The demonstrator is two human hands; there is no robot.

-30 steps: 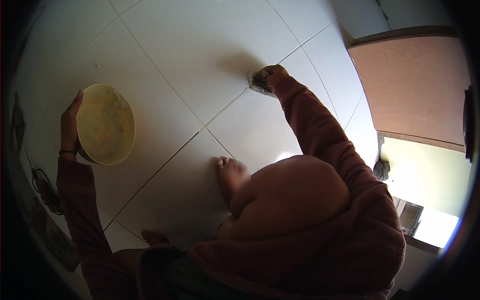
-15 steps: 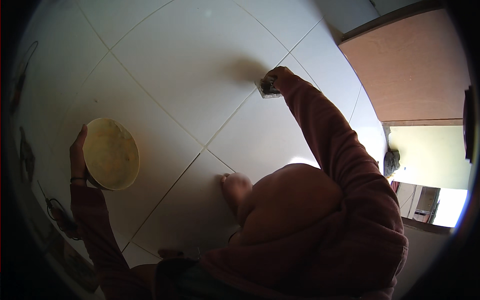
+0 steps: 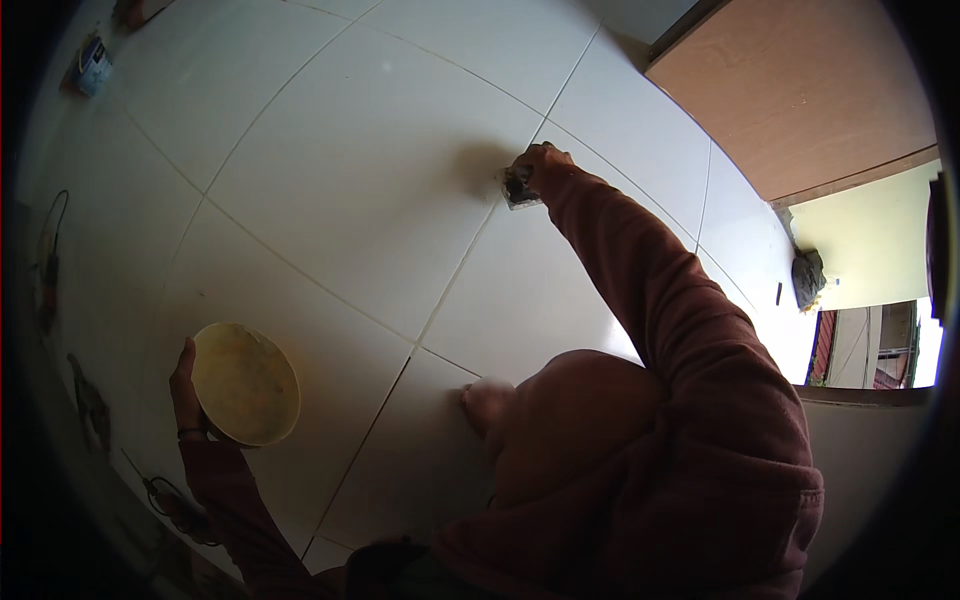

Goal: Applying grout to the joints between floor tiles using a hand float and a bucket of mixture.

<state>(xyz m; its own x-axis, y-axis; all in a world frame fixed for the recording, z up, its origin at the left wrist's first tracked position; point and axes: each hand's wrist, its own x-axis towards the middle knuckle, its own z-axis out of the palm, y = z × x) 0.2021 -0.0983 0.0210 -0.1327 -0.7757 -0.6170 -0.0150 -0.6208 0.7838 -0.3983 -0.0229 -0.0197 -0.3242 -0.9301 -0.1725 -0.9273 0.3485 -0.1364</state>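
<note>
My left hand [image 3: 186,395] is wrapped around the side of a round, pale yellow bowl [image 3: 247,385], which is tilted so its inside shows. Smears coat the bowl's inner surface. Out in front, my right hand [image 3: 543,162] grips a small, flat, square-edged spreader [image 3: 519,194] with a dark grip. The spreader rests on a joint line between large white floor tiles [image 3: 380,190]. Fingers of the right hand partly cover the tool. Pale filler shows along the joint running toward me, while the joint nearest my leg looks dark.
A blue bucket [image 3: 92,66] stands at the far left. Along the left edge lie a corded tool [image 3: 182,508] and other dark tools [image 3: 90,402]. A brown wooden panel [image 3: 800,95] rises at the right, with a black bag [image 3: 808,278] beyond it. My bare foot [image 3: 487,402] is on the tiles.
The view has tilted, so the bowl and left hand appear lower and the blue bucket now shows. My right hand remains on the same joint with the spreader.
</note>
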